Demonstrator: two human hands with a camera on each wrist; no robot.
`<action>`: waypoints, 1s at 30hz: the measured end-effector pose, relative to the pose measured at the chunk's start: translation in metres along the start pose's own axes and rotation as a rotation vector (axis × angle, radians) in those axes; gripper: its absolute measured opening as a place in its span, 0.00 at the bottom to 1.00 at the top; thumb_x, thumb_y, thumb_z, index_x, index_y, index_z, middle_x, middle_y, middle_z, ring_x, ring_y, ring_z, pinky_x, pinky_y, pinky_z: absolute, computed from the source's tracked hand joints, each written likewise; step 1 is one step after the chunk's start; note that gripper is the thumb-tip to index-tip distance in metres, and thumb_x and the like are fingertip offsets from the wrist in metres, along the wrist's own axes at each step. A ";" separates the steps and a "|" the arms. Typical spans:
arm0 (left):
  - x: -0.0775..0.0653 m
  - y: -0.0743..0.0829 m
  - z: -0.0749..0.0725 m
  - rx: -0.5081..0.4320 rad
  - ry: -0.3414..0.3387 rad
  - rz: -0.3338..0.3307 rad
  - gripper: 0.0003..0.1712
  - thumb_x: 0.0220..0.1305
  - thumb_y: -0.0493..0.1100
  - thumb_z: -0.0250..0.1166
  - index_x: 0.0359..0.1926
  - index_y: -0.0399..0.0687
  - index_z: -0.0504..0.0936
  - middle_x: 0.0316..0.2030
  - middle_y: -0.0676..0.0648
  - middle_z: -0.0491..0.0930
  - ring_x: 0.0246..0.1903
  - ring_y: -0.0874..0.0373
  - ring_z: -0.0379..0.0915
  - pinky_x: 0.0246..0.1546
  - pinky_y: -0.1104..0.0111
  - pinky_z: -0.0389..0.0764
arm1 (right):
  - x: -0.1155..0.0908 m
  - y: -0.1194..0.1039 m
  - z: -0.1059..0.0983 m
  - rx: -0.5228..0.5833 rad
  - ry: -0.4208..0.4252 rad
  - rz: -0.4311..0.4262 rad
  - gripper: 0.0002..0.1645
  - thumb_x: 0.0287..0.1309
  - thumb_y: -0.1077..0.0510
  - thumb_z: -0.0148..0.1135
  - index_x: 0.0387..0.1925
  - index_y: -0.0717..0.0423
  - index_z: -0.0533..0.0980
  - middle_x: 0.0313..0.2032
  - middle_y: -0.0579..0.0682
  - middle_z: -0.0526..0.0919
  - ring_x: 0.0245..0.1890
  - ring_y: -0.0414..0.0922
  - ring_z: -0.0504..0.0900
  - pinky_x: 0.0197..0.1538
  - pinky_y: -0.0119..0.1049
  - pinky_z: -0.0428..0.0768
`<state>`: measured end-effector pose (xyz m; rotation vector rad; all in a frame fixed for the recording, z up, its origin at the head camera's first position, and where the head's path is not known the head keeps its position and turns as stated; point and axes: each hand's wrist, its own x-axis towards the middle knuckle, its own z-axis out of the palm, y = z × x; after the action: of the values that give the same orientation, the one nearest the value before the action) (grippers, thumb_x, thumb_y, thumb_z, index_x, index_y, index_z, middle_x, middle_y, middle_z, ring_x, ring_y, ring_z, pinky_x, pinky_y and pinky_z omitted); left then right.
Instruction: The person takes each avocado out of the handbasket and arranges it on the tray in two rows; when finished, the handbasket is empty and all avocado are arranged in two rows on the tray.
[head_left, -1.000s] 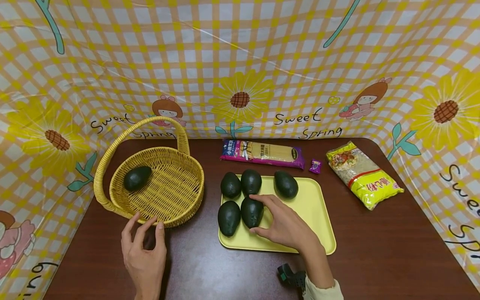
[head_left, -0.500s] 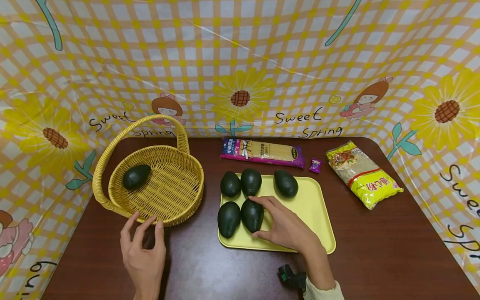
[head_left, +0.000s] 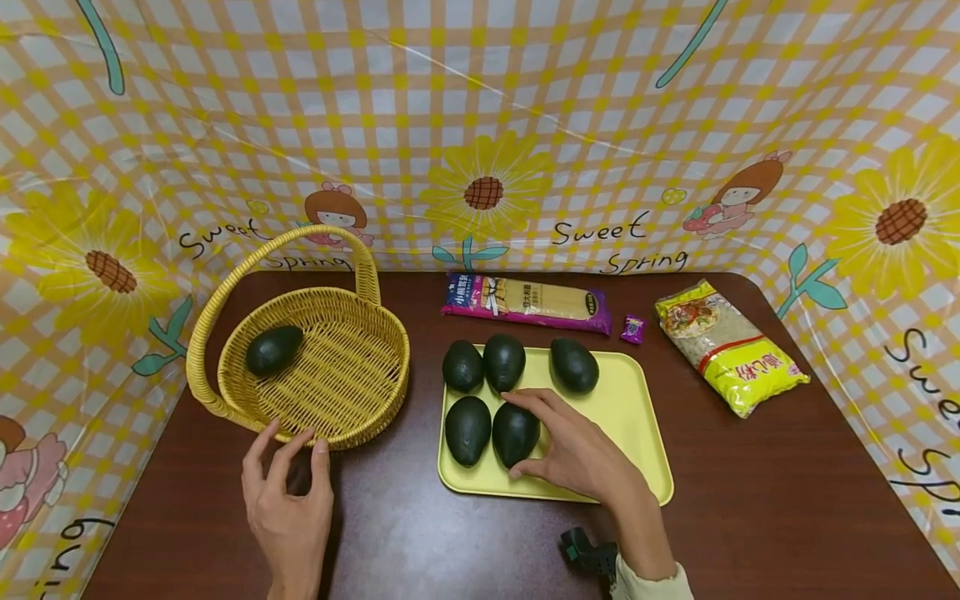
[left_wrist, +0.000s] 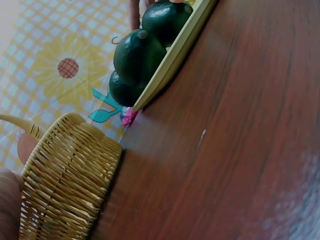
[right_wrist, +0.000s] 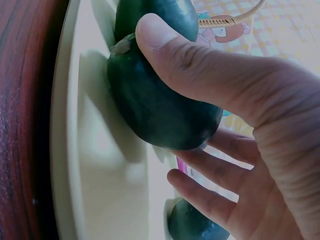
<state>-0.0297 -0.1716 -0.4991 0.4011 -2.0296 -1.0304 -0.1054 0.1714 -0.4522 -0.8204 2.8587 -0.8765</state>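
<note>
A dark green avocado [head_left: 516, 435] lies at the near row of a pale yellow tray [head_left: 622, 417], gripped between the thumb and fingers of my right hand [head_left: 577, 454]. Its thumb presses the stem end of the avocado [right_wrist: 160, 107] in the right wrist view. Close by on its left is another avocado [head_left: 468, 431]. Behind are two more avocados [head_left: 462, 367], and one avocado [head_left: 574, 365] sits apart at the tray's far side. My left hand [head_left: 288, 508] rests its fingertips on the near rim of a wicker basket [head_left: 390, 392], which contains one avocado [head_left: 274, 351].
At the table's back lie a purple noodle packet [head_left: 528, 302] and a small purple candy [head_left: 632, 328]. To the right is a yellow bag [head_left: 731, 346]. The basket's tall handle [head_left: 225, 300] arches over its left side. A patterned cloth [head_left: 480, 100] rises behind the table.
The avocado in my right hand has shifted slightly right and nearer. Its left neighbour has moved a little right and back. My left hand stays at the basket's rim.
</note>
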 end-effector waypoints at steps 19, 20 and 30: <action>0.001 0.000 -0.001 -0.009 -0.015 0.013 0.12 0.63 0.36 0.80 0.47 0.42 0.93 0.67 0.38 0.79 0.67 0.33 0.72 0.60 0.33 0.70 | 0.007 -0.012 -0.013 0.012 -0.025 -0.070 0.48 0.50 0.58 0.88 0.72 0.52 0.77 0.73 0.62 0.73 0.70 0.61 0.78 0.66 0.58 0.79; 0.001 0.000 -0.001 -0.010 -0.016 0.013 0.12 0.63 0.36 0.80 0.47 0.42 0.93 0.67 0.38 0.79 0.67 0.33 0.72 0.60 0.33 0.70 | 0.007 -0.013 -0.013 0.012 -0.028 -0.070 0.47 0.51 0.58 0.88 0.72 0.51 0.77 0.73 0.63 0.73 0.70 0.61 0.77 0.65 0.58 0.79; 0.001 0.001 -0.002 -0.017 -0.016 0.017 0.11 0.63 0.35 0.79 0.47 0.41 0.93 0.66 0.37 0.79 0.66 0.32 0.72 0.60 0.33 0.69 | 0.025 -0.035 -0.022 -0.032 -0.072 -0.084 0.41 0.61 0.50 0.82 0.73 0.51 0.76 0.76 0.61 0.71 0.70 0.59 0.78 0.65 0.55 0.81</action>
<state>-0.0289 -0.1730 -0.4973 0.3671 -2.0337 -1.0430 -0.1144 0.1453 -0.4117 -0.9611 2.8010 -0.7944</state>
